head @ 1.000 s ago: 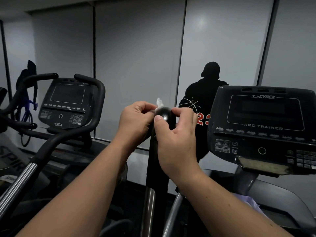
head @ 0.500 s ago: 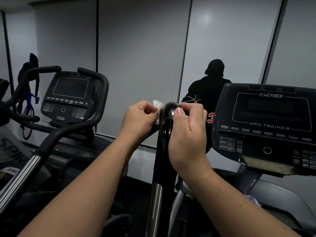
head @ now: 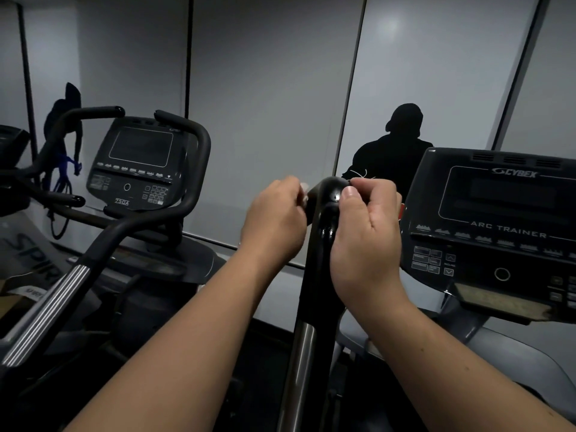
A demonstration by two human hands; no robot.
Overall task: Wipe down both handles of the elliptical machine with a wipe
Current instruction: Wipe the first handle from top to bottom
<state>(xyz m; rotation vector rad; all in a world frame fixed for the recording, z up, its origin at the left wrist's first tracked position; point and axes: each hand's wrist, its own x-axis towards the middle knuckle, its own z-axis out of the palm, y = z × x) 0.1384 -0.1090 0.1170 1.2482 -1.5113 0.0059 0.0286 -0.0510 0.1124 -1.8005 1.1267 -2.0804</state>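
Note:
A glossy black handle (head: pixel 324 232) of the elliptical machine rises upright in the middle of the view, with a metal tube below it. My left hand (head: pixel 276 221) is closed just left of the handle's top, and a small bit of white wipe (head: pixel 304 190) shows at its fingertips. My right hand (head: pixel 366 241) grips the right side of the handle's top, thumb pressed on the rounded end. Most of the wipe is hidden by my fingers. The machine's other handle is not in view.
The machine's console (head: pixel 498 232), marked ARC TRAINER, stands at the right. A second machine with a console (head: pixel 137 165) and curved black handlebars (head: pixel 190 194) stands at the left. Grey wall panels with dark figure decals lie behind.
The view has shifted, so the handle and hands sit further right. The white wipe, plainly showing by my left fingers before, is now mostly tucked out of sight.

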